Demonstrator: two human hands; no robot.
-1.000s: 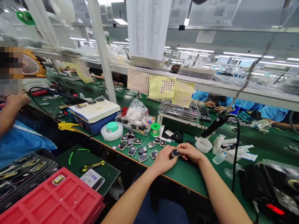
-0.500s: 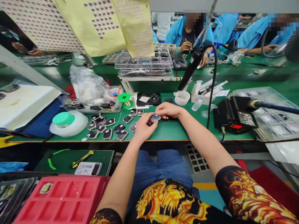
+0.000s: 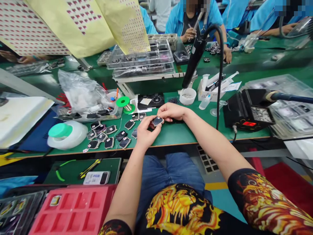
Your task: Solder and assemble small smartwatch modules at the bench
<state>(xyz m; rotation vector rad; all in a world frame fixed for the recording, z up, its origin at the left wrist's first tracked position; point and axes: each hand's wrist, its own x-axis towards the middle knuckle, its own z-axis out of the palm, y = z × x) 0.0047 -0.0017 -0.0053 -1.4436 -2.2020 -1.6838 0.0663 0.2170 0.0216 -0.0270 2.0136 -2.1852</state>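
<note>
**Small module pinched over a crowded surface: a slip is the main risk**

A small dark rounded module (image 3: 157,121) sits between both hands, just above the green surface (image 3: 176,135), near its front edge. The left hand (image 3: 146,133) is curled closed and grips it from below and the side, while the curled fingers of the right hand (image 3: 171,111) press on its upper edge. Part of its rim is hidden by the fingers.

The grip is a fine fingertip pinch, so a damp finger or an uneven squeeze could let the module slip. It could then land among the similar dark modules (image 3: 107,137) lying just to the left, where it might scratch them or get mixed up with them. A slip toward the person could carry it over the front edge and down toward the knees. Too much pressure might mark or crack its face, though the material is hard to tell from here.

A black wand (image 3: 195,62) stands over a white cup (image 3: 187,96), and its cable (image 3: 221,81) hangs just beyond the right forearm. A wide elbow movement could snag that cable and pull the wand out of place.
</note>
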